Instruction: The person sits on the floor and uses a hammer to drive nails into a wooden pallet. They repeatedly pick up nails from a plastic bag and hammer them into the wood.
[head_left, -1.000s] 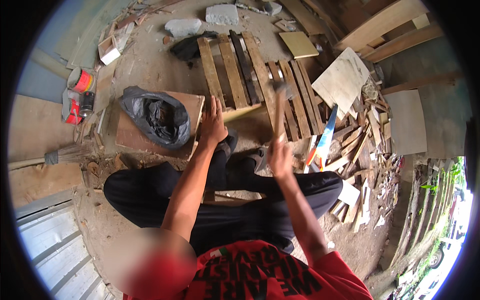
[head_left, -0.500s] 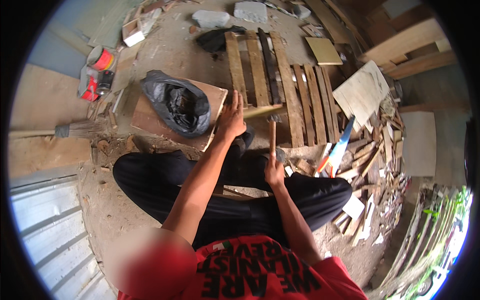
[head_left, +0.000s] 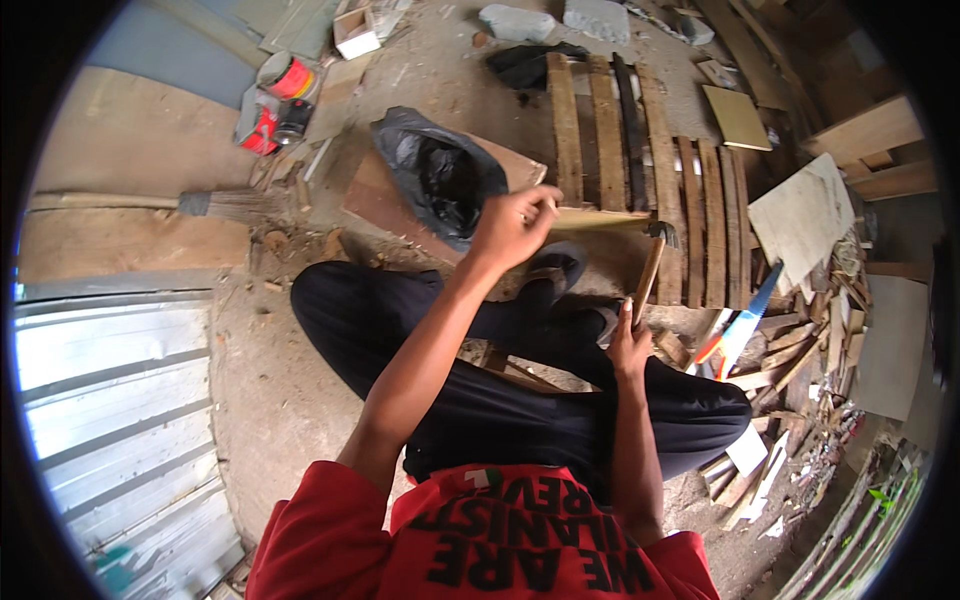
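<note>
In my right hand [head_left: 628, 348] is a hammer [head_left: 649, 275]. The fingers wrap its wooden handle, and its dark head is up by the lower edge of a wooden slatted pallet [head_left: 655, 150]. My left hand [head_left: 512, 230] is closed with the fingers curled together, beside a black plastic bag [head_left: 440, 180]. Whether something small sits between those fingertips I cannot make out. Under the bag lies a brown wooden board [head_left: 385, 205], partly covered by it. A pale wood strip [head_left: 605, 219] runs along the pallet's near side, between my hands.
To the right, a handsaw [head_left: 745, 322] with an orange handle leans by a heap of wood scraps [head_left: 800, 350]. Red-labelled cans [head_left: 285, 78] stand at the far left, near a broom [head_left: 235, 205]. Concrete blocks [head_left: 597, 20] lie at the back.
My left hand has gone from stretched fingers at the board's edge to a curled, closed shape. The hammer leans more to the right. The whole view has shifted, moving the scene rightward.
</note>
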